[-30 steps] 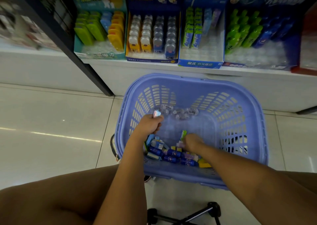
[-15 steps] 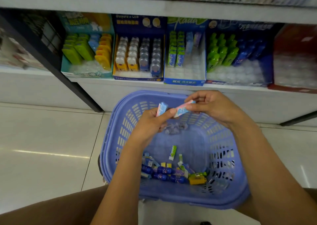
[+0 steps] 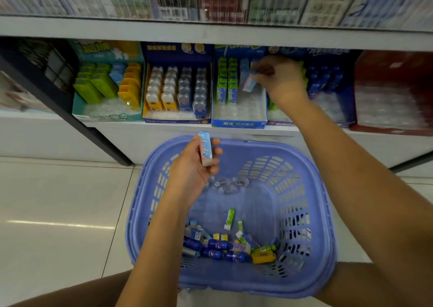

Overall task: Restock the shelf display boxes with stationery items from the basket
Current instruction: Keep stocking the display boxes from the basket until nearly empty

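Head view, upper centre: pinches a pink-and-blue eraser [image 3: 248, 84] in the right grip [image 3: 283, 81], tilted over the blue display box [image 3: 239, 124] beside green rows [image 3: 226, 84], likely aimed at an empty slot. Centre: curls the left grip [image 3: 192, 168] round a second eraser [image 3: 205, 149] above the basket [image 3: 269, 145], probably next.

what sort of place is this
Most likely a stationery shop: display boxes of erasers lined up on a shelf, packaged goods hanging above, and a purple basket of loose stock on the tiled floor.
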A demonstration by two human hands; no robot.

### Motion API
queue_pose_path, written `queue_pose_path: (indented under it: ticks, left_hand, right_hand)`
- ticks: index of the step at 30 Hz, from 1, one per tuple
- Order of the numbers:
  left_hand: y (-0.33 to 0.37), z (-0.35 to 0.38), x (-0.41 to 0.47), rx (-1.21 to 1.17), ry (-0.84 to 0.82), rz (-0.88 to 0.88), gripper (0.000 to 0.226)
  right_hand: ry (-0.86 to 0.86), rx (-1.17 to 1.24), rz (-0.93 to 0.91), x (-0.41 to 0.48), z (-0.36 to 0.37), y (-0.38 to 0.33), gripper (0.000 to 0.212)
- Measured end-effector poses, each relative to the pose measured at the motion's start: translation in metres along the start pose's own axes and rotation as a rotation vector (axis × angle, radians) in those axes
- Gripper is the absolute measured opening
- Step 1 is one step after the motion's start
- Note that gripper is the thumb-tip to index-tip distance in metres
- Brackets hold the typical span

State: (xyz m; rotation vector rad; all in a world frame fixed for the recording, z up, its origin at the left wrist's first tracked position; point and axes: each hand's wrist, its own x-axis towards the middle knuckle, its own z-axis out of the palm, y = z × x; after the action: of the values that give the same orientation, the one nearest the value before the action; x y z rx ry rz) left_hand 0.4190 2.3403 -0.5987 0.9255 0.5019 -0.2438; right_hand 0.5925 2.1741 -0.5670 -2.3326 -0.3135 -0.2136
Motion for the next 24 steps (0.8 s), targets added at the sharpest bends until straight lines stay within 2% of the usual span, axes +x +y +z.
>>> queue_pose_path:
  ticks: [6, 12, 16, 19, 24]
  left_hand:
    - [0.002, -0.002, 0.000, -0.029, -0.016, 0.008, 0.039]
    - [-0.002, -0.011, 0.005, -0.014, -0.022, 0.023, 0.039]
    - [-0.007, -0.016, 0.006, 0.187, 0.002, 0.084, 0.045]
    - [-0.008, -0.019, 0.006, 0.262, -0.013, 0.119, 0.039]
    - [-0.007, -0.019, 0.003, 0.232, -0.091, 0.152, 0.029]
  right_hand:
    - [-0.134, -0.149, -0.078, 0.024, 0.012, 0.003, 0.024]
    - [-0.074, -0.138, -0.060, 0.031, 0.009, 0.004, 0.022]
    - [-0.132, -0.205, -0.094, 0.029, 0.015, 0.003, 0.022]
    - [-0.149, -0.223, -0.078, 0.030, 0.016, 0.001, 0.023]
    - [-0.114, -0.267, -0.064, 0.020, 0.019, 0.003, 0.025]
